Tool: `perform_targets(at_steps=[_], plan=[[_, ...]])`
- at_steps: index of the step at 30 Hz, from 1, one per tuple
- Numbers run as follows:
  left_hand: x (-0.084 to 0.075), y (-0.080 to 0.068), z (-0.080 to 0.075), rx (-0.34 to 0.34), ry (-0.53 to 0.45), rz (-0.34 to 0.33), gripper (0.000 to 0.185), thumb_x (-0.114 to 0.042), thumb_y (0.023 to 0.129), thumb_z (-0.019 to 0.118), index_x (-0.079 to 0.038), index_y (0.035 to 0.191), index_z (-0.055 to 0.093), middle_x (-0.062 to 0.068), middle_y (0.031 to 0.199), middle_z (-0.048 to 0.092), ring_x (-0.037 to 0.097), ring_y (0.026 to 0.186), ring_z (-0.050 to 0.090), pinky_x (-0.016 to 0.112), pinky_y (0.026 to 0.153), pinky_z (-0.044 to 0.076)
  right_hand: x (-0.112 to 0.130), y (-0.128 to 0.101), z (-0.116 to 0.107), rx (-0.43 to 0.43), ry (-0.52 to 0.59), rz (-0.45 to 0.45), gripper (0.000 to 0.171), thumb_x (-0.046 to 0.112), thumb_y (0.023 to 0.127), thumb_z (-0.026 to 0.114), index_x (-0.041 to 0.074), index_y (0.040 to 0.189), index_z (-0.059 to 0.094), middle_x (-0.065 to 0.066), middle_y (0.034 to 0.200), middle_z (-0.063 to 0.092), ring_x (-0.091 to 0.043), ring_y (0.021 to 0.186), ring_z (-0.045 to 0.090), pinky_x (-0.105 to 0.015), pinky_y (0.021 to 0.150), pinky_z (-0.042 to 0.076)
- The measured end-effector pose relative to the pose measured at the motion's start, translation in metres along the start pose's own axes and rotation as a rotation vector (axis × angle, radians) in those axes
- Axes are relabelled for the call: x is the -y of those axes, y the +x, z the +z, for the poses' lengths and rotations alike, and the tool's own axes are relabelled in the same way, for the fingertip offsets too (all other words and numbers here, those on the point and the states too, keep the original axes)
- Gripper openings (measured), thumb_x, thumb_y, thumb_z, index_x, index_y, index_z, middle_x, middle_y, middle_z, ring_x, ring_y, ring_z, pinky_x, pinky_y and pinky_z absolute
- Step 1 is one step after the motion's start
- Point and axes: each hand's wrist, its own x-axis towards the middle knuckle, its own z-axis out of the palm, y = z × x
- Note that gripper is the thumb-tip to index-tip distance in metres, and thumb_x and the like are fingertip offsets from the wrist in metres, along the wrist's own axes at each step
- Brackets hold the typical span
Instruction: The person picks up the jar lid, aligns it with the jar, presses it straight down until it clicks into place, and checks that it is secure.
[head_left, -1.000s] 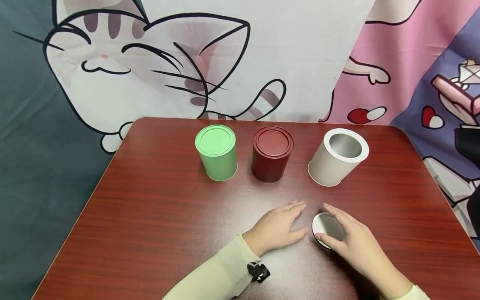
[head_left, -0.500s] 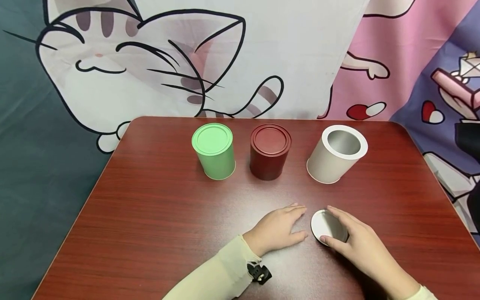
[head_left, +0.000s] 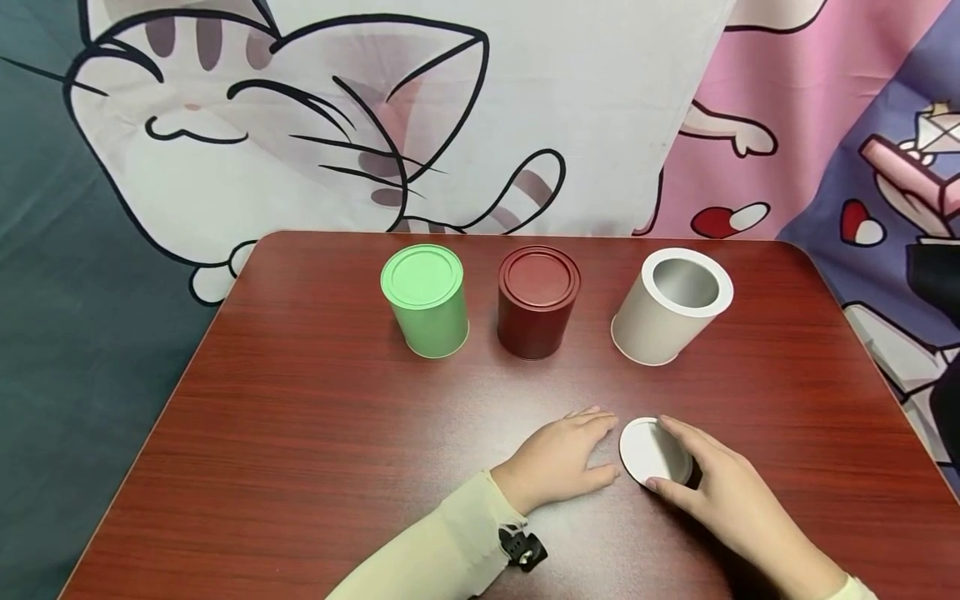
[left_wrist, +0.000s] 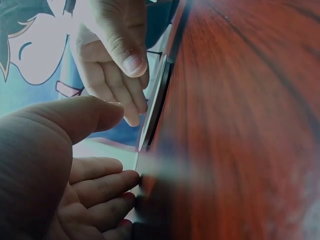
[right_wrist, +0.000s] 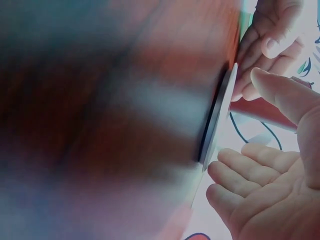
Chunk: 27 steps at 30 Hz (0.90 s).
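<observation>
A white round lid [head_left: 651, 451] lies flat on the reddish-brown table [head_left: 300, 433], between my two hands. My right hand [head_left: 723, 487] is at the lid's right side, thumb and fingers spread apart and loosely bent; in the right wrist view the lid [right_wrist: 219, 120] lies on the tabletop with the fingers [right_wrist: 235, 175] apart from it. My left hand [head_left: 558, 462] is just left of the lid, low over the table, fingers extended and holding nothing. Behind the hands stands a white can [head_left: 663, 321] with its top uncovered and its inside showing.
A green can [head_left: 429, 304] and a dark red can [head_left: 536, 308], both with lids on, stand left of the white can along the table's back. A cat-printed cloth [head_left: 300, 183] hangs behind the table. A black object [head_left: 937, 279] is at the right edge of view.
My right hand has drawn slightly right, so more of the lid shows. The left hand stays nearly still. The whole head view has shifted a little.
</observation>
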Motion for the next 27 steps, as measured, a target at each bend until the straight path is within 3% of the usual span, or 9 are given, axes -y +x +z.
perform_targets(at_steps=[4,6,8,19,27], plan=[[-0.001,0.002,0.001,0.002,0.0,0.006,0.058,-0.036,0.093,0.066,-0.004,0.141,0.055,0.005,0.142,0.059,0.019,0.138,0.048,0.028,0.116,0.033,-0.003,-0.002,-0.001,0.026,-0.013,0.018,0.078,0.024,0.066,0.093,0.004,0.133,0.06,-0.014,0.122,0.068,-0.033,0.107,0.067,-0.034,0.089,0.049],[-0.001,0.002,0.002,0.001,-0.002,0.007,0.058,-0.035,0.093,0.066,-0.005,0.141,0.055,0.004,0.141,0.059,0.019,0.137,0.049,0.029,0.116,0.033,-0.004,-0.003,-0.001,0.042,-0.013,0.033,0.078,0.025,0.066,0.093,0.003,0.134,0.06,-0.016,0.123,0.067,-0.036,0.109,0.066,-0.047,0.087,0.048],[-0.002,0.003,0.003,-0.001,-0.003,0.011,0.057,-0.035,0.093,0.066,-0.006,0.141,0.056,0.003,0.14,0.06,0.019,0.137,0.05,0.029,0.115,0.034,-0.005,-0.005,-0.001,0.054,-0.01,0.047,0.079,0.025,0.066,0.093,0.002,0.134,0.059,-0.018,0.124,0.067,-0.037,0.11,0.065,-0.053,0.088,0.047],[-0.007,0.006,0.006,0.018,-0.026,0.014,0.058,-0.036,0.093,0.067,-0.009,0.142,0.055,0.002,0.141,0.06,0.019,0.137,0.05,0.033,0.116,0.034,-0.015,-0.013,-0.005,0.071,-0.027,0.074,0.083,0.022,0.063,0.094,-0.001,0.134,0.057,-0.022,0.126,0.065,-0.043,0.113,0.062,-0.06,0.088,0.047],[-0.008,0.004,0.009,0.03,-0.005,0.023,0.058,-0.037,0.093,0.067,-0.008,0.142,0.055,0.001,0.142,0.058,0.017,0.138,0.048,0.034,0.117,0.032,-0.021,-0.018,-0.005,0.045,-0.076,0.046,0.08,0.017,0.062,0.094,0.0,0.132,0.059,-0.018,0.124,0.066,-0.039,0.112,0.063,-0.054,0.087,0.046]])
